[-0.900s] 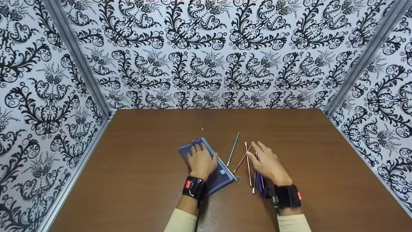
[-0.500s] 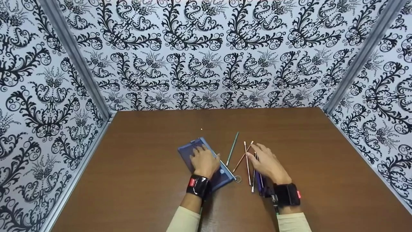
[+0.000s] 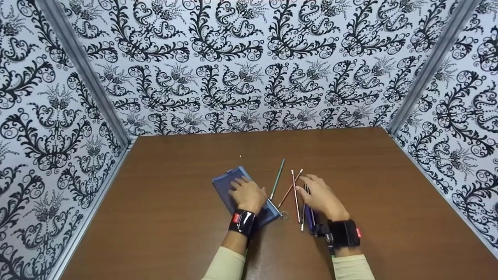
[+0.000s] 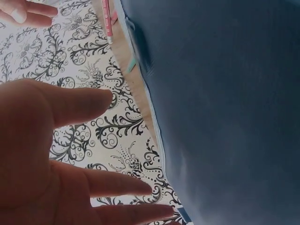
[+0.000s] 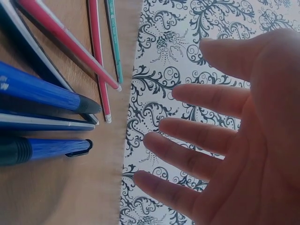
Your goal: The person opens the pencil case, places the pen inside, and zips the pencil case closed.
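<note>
A blue zip pouch (image 3: pixel 222 188) lies slanted on the table, with a ring on its zip end. Over it is my left hand (image 3: pixel 249 195), fingers spread and straight; in the left wrist view the pouch (image 4: pixel 225 103) fills the right side, and that hand grips nothing. My right hand (image 3: pixel 321 197) hovers with extended fingers above loose pencils and pens, partly hiding them. Among these are a red pencil (image 3: pixel 295 198), a second reddish pencil (image 3: pixel 286 195) crossing under or over it, and a teal pencil (image 3: pixel 277 179). Blue pens (image 5: pixel 47 89) show clearly in the right wrist view.
The brown wooden table (image 3: pixel 175 163) is enclosed by patterned black-and-white walls (image 3: pixel 233 77) at the back and sides. A tiny white speck (image 3: pixel 240 156) lies behind the pouch. Each wrist wears a black strap (image 3: pixel 344 233).
My left hand has slid a little to the right over the pouch. My right hand has stayed nearly still above the pencils. The head view has shifted slightly.
</note>
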`<state>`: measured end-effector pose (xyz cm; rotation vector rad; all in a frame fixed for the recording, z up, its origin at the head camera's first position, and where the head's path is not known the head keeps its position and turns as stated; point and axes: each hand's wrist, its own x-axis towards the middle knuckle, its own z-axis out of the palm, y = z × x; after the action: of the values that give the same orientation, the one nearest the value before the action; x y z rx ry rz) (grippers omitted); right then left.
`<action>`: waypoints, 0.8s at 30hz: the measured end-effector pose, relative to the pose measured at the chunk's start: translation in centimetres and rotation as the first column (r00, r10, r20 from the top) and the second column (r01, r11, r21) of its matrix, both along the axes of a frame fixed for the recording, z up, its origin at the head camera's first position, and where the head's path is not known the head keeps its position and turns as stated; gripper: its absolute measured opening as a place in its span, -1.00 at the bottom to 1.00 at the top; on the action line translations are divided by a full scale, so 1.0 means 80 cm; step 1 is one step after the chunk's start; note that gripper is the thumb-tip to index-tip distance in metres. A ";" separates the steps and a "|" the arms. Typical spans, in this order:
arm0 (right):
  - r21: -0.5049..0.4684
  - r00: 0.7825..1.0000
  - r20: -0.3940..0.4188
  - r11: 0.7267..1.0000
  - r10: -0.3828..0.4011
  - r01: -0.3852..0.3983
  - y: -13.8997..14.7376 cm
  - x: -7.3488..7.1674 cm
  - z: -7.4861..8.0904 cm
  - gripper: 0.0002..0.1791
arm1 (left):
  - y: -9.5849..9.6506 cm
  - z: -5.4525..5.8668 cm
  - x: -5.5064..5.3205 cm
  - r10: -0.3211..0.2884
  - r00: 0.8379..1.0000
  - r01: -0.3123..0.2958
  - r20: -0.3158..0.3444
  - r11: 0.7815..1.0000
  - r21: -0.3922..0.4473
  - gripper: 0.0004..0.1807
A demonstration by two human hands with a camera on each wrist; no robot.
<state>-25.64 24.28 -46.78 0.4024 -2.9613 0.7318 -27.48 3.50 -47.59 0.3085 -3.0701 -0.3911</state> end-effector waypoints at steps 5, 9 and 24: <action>-0.002 1.000 0.005 1.000 -0.002 0.002 0.000 0.000 -0.001 -0.47 | 0.005 -0.003 -0.003 0.027 1.000 -0.027 -0.013 1.000 -0.014 -0.07; -0.008 1.000 0.009 1.000 -0.007 0.007 -0.001 0.000 -0.001 -0.47 | 0.009 -0.005 -0.003 0.040 0.999 -0.040 -0.012 0.999 -0.023 -0.05; -0.046 0.999 0.041 0.999 -0.016 0.018 0.004 0.004 0.000 -0.45 | 0.016 -0.013 -0.011 0.098 0.976 -0.100 0.193 0.995 -0.001 0.09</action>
<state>-25.31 24.60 -46.76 0.3629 -2.9746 0.8145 -28.39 4.80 -48.60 0.5280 -3.2236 -0.3920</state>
